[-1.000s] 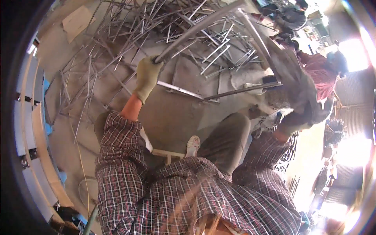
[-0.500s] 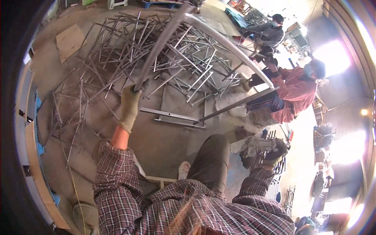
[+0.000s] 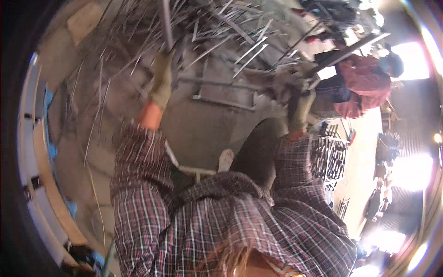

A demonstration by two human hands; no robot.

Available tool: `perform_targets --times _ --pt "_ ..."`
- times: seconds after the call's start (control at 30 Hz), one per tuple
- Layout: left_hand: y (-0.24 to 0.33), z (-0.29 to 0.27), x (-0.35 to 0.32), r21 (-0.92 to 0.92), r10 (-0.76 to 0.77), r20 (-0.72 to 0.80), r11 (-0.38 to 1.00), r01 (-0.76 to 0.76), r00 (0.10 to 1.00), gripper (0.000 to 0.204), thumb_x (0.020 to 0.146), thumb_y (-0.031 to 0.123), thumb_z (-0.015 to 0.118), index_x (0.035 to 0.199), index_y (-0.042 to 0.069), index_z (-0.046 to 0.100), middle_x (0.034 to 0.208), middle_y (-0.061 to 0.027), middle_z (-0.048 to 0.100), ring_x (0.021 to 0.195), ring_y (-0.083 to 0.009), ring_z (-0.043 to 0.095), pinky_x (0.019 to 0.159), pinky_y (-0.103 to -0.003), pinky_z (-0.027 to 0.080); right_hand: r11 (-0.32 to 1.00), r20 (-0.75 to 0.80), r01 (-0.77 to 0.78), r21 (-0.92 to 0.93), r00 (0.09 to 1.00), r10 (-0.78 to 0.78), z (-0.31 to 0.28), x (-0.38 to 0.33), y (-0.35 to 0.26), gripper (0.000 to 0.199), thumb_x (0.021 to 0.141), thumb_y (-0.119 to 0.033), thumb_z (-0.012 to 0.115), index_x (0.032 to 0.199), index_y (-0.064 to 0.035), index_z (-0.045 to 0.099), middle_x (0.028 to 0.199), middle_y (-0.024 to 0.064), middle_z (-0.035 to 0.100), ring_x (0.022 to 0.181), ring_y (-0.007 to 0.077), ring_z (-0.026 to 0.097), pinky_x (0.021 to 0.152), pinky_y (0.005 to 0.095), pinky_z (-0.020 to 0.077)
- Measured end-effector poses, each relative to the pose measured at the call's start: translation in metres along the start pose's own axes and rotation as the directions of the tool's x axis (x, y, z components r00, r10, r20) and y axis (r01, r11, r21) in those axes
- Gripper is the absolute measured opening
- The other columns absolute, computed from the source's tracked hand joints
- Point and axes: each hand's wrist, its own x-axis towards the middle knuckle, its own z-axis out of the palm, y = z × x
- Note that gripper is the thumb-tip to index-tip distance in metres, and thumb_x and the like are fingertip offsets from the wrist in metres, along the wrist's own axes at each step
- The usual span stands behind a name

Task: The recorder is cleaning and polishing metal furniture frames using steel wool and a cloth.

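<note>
My left hand [image 3: 161, 83], in a pale work glove, is closed around one side tube of a metal tube frame [image 3: 166, 23]. The frame's crossbar [image 3: 212, 83] runs to the right from near that hand. On the right, my gloved right hand [image 3: 302, 108] is closed on a grey rag [image 3: 287, 85]. The rag lies against the frame's other side tube [image 3: 350, 51], which slants up to the right. Motion blurs the rag, and its folds hide part of the fingers. The frame's far end runs out of the picture.
A large heap of metal frames [image 3: 221, 27] covers the floor ahead. A co-worker in a red shirt [image 3: 364, 87] sits close by on the right, near the slanting tube. Stacked metal parts [image 3: 330, 154] stand beside my right arm. A flat board [image 3: 85, 21] lies far left.
My right hand has risen from beside my knee with the rag to the frame's right tube. My left hand has moved up with the frame, which has tilted, and the view has shifted.
</note>
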Motion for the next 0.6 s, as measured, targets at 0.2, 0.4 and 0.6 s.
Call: perform_targets --times 0.2,0.4,0.6 --pt "-0.042 0.014 0.005 -0.008 -0.152 -0.038 0.988 0.151 0.988 0.029 0.091 0.034 0.061 0.092 0.005 0.064 0.074 0.0 0.063 0.052 -0.0094 0.053 0.044 -0.029 0.042 0.971 -0.04 0.148 -0.186 0.987 -0.158 -0.018 0.025 -0.017 0.043 0.085 0.006 0.06 0.126 0.0033 0.048 0.105 0.0072 0.06 0.088 0.0153 0.06 0.076 0.0272 0.052" --pt "-0.009 0.033 -0.021 0.076 -0.412 -0.31 0.887 0.455 0.857 0.04 0.093 0.039 0.057 0.099 0.0 0.067 0.076 -0.0026 0.064 0.063 -0.0124 0.057 0.057 -0.031 0.046 0.672 0.127 0.417 -0.612 0.891 -0.437 0.015 -0.005 -0.058 0.048 0.087 -0.004 0.058 0.132 0.0019 0.043 0.101 0.0106 0.061 0.079 0.0171 0.063 0.07 0.0254 0.0503" --pt "-0.059 -0.011 -0.009 0.296 -0.597 0.012 0.768 0.568 0.802 0.042 0.095 0.041 0.054 0.119 0.007 0.059 0.095 -0.0021 0.061 0.084 -0.0133 0.053 0.074 -0.029 0.042 0.917 -0.012 0.395 0.064 0.919 -0.395 0.034 0.0 -0.061 0.016 0.082 0.007 0.061 0.097 0.0039 0.064 0.086 0.0041 0.063 0.075 0.0131 0.056 0.07 0.025 0.0491"
